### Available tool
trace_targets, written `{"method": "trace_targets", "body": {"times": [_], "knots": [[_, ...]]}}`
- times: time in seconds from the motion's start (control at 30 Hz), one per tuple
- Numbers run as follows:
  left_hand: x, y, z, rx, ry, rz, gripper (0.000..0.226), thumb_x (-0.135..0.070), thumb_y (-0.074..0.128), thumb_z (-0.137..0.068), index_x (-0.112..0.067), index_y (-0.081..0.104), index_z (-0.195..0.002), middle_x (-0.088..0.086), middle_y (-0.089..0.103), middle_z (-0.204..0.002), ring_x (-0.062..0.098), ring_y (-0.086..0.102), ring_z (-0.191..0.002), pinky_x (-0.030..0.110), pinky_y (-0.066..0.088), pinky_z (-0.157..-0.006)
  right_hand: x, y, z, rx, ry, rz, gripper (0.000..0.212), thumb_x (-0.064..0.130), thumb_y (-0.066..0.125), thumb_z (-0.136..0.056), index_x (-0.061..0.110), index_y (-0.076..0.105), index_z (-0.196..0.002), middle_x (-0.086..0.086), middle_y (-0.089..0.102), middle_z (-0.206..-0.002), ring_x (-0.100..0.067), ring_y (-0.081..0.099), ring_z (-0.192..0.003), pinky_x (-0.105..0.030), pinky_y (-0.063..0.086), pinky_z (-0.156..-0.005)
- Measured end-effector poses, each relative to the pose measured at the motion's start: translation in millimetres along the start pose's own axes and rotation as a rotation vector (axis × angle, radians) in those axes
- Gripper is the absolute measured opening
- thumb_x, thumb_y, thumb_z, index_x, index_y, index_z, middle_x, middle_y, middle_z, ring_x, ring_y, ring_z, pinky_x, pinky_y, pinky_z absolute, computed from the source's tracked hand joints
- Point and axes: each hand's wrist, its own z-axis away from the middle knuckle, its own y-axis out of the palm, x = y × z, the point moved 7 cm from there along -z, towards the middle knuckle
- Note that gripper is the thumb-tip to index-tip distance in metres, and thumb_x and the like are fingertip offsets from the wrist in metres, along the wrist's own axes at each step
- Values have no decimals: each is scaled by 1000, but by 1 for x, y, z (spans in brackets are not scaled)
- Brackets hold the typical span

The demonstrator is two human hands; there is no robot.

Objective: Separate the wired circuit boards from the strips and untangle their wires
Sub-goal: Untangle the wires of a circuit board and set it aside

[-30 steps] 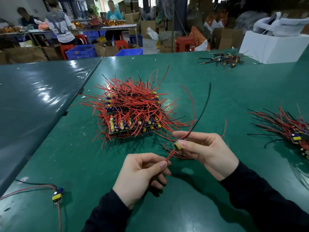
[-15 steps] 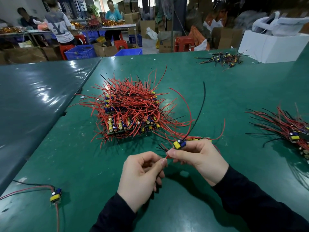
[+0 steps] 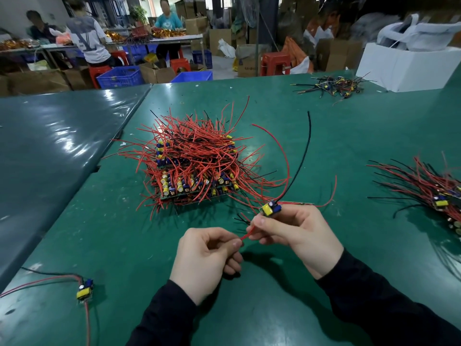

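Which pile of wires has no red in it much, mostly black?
The small far pile, beside the white box. It looks mostly black, while the big middle pile and the right-edge pile are mainly red.

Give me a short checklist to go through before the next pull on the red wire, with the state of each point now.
1. Right hand grips the small board: ok.
2. Left hand pinches the short red wire between the hands: ok.
3. Board lifted off the green table: ok.
4. Long black wire rises free of the big pile: ok.
5. Long red wire free of the pile: cannot tell.
6. Board fully separated from its strip: cannot tell.
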Motion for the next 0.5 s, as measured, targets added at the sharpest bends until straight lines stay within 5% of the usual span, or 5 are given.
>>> {"method": "trace_targets", "body": {"times": [0.5], "knots": [[-6,1,1,-27,90,-65,18,2,61,-86,-6,68,-72,9,71,-61,19,68,-56,21,51,-55,19,-15,-2,-119,-71,-148,9,13,68,-64,6,71,-67,-14,72,-70,-18,68,-58,-19,53,-52]]}}
